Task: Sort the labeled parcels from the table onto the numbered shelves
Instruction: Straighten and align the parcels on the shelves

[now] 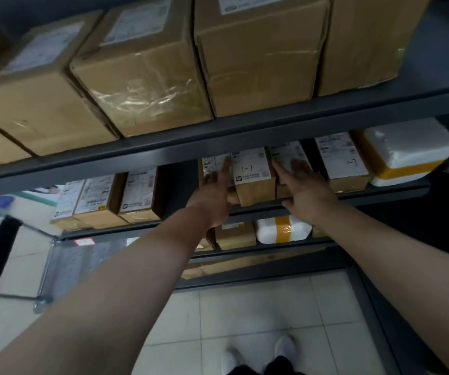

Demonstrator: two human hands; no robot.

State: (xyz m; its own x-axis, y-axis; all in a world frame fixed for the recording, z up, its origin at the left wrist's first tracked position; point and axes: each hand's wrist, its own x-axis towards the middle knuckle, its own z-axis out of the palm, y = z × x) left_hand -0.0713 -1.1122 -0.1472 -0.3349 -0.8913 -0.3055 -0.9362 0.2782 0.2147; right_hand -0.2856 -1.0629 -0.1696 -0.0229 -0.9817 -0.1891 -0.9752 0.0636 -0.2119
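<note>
A small brown parcel [254,180] with a white label marked "1-7" stands on the middle shelf [266,205] of a dark metal rack. My left hand [215,196] is flat against its left side, fingers pointing up over the neighbouring parcel's label. My right hand [303,190] lies spread on the parcel [285,155] just right of it. Neither hand is closed around a parcel. Further right stands another brown parcel [343,163] with a handwritten label.
Large taped cartons [147,74] fill the upper shelf. A white foam box with yellow tape [404,155] sits at the middle shelf's right end, several labelled parcels [109,196] at its left. Lower shelves hold more parcels. A wire cart [50,266] stands left on the tiled floor.
</note>
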